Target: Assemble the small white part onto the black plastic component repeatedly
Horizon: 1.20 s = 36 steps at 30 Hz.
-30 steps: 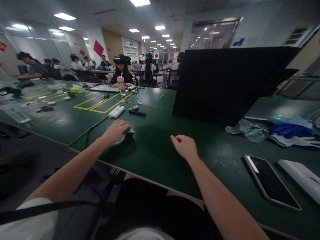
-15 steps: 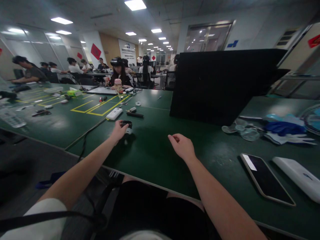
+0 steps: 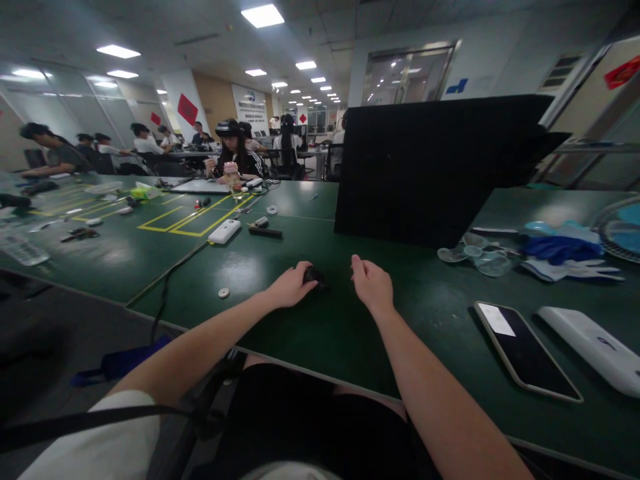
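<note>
My left hand (image 3: 291, 285) is closed around a small black object (image 3: 313, 276), held low over the green table in front of me. Its exact kind is blurred and partly covered by the fingers. To the right of it, my right hand (image 3: 373, 283) is raised over the table with curled fingers and the thumb pointing up. Whatever may lie inside that grip is hidden. A small white round piece (image 3: 224, 293) with a dark centre lies on the table, left of my left hand.
A large black panel (image 3: 415, 173) stands behind my right hand. At right lie a phone (image 3: 527, 350), a white power bank (image 3: 593, 348), clear plastic pieces (image 3: 491, 263) and blue gloves (image 3: 563, 249). Farther left are another white power bank (image 3: 225, 231) and a dark bar (image 3: 265, 233). A person (image 3: 235, 150) sits across.
My left hand has moved right and nearer with the black object, close to my right hand. The small white round piece now shows on the table. My right hand has turned slightly.
</note>
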Available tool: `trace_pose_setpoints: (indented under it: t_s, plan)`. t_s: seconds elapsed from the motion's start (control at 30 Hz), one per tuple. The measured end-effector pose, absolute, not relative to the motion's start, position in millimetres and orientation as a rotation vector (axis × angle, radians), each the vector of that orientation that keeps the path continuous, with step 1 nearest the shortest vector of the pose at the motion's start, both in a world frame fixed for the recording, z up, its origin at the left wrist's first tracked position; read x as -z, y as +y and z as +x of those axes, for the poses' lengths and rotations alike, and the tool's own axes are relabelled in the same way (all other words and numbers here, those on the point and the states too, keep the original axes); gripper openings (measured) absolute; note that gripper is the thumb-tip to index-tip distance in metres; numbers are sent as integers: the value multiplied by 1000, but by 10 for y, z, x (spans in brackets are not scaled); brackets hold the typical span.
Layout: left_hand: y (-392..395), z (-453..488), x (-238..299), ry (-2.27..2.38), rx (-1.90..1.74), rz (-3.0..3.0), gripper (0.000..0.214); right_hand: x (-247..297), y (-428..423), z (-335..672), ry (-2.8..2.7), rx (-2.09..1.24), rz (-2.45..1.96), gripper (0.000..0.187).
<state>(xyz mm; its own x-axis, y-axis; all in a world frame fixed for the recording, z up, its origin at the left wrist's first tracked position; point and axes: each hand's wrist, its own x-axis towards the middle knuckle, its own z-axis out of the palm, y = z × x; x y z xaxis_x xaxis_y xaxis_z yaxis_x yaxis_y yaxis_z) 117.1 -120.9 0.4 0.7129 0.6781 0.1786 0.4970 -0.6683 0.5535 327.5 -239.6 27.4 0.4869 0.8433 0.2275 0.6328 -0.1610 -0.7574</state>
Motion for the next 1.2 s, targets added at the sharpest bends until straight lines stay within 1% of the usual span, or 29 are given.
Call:
trace_pose_setpoints:
  t_s: [0.07,0.13,0.17,0.23,0.3,0.4,0.47,0.57,0.8,0.9,1.03,1.2]
  plan:
    - [-1253,1065,-45,809,-564,2462,52,-279,-2404,3283,-1233,-310,-1882,67]
    - [-1194,797,-53,813,-659,2413,54,-294,-2417,3285,-1236,-304,-1875,68]
    - [-1128,616,-40,884,-704,2355,54,-305,-2424,3281,-1234,-304,-1870,69]
    - [-952,220,18,1187,-828,2206,50,-334,-2435,3258,-1246,-319,-1864,69]
    - [-781,-121,98,1462,-913,2066,53,-363,-2439,3198,-1330,-338,-1852,67]
    - [-659,-318,199,1581,-875,1965,55,-388,-2438,3041,-1578,-290,-1799,60]
    - [-684,-195,222,1546,-861,1945,54,-390,-2442,2933,-1703,-254,-1757,57]
    - [-836,255,194,1416,-830,1977,53,-380,-2451,2874,-1695,-269,-1776,61]
    - [-1485,1556,57,1050,-592,2364,58,-255,-2353,3308,-1221,-247,-1847,73]
    - [-1726,1970,12,931,-556,2378,54,-163,-2296,3483,-1101,-338,-1884,76]
    - [-1869,2204,-33,844,-535,2250,47,-122,-2272,3567,-1117,-481,-1905,76]
    - [-1716,2062,-36,879,-670,2031,54,-214,-2313,3623,-1136,-458,-1926,76]
